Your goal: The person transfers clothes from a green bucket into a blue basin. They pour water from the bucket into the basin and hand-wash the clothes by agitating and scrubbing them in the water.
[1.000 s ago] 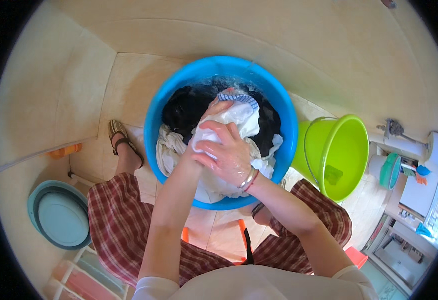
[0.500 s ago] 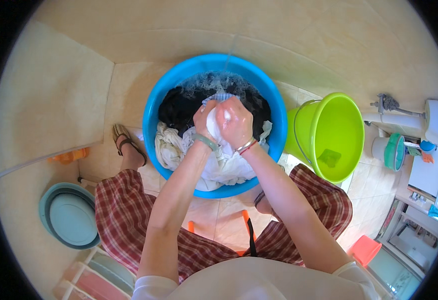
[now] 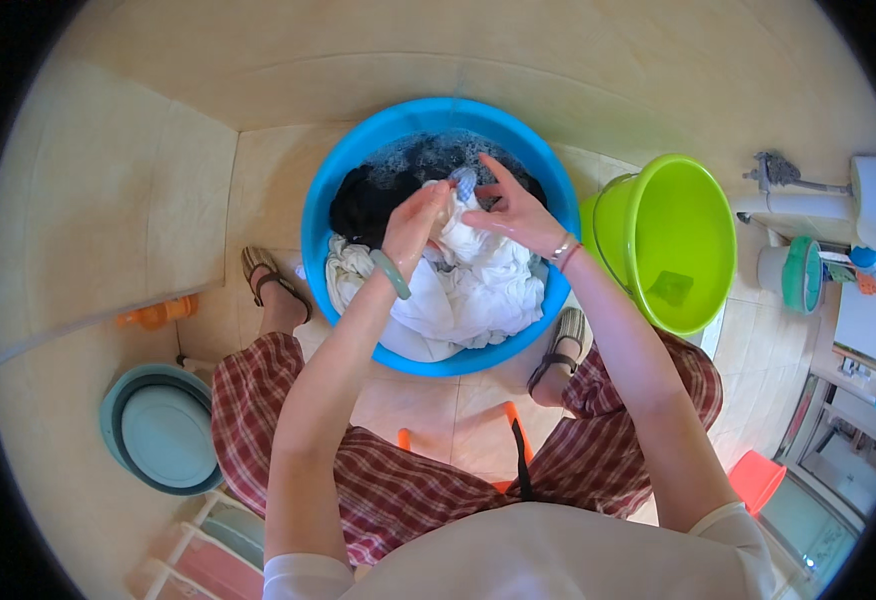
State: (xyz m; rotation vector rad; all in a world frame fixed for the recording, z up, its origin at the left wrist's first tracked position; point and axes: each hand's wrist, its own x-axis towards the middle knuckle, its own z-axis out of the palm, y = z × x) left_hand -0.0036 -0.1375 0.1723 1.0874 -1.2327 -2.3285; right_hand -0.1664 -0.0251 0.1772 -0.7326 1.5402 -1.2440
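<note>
Fingers of the right hand are spread wide, the forefinger stretched up and away from the thumb, whose tip comes close to the white cloth; whether it touches is hard to tell. Across from it, the left hand has its fingers fairly straight and close together, leaning in along the cloth – whether they grip it or only rest against it cannot be made out, since their inner side is mostly hidden.

That cloth rises between the two sets of fingers, bright, wet-looking and crumpled, with a small blue checked edge poking out at the top near the left fingertips. Its lower folds sink into the white laundry just beneath the fingers, and where one ends and the other begins is unclear.

All of it lies in a blue tub. Left of the left fingers sits a cream bunch of cloth; near the left fingertips, dark clothes run together beside foamy water, so their shapes blur. To the right of the right fingers is a green bucket – a darker square patch inside is hard to name. Well behind the left fingers, a pale rack is cut off by the lower edge.
</note>
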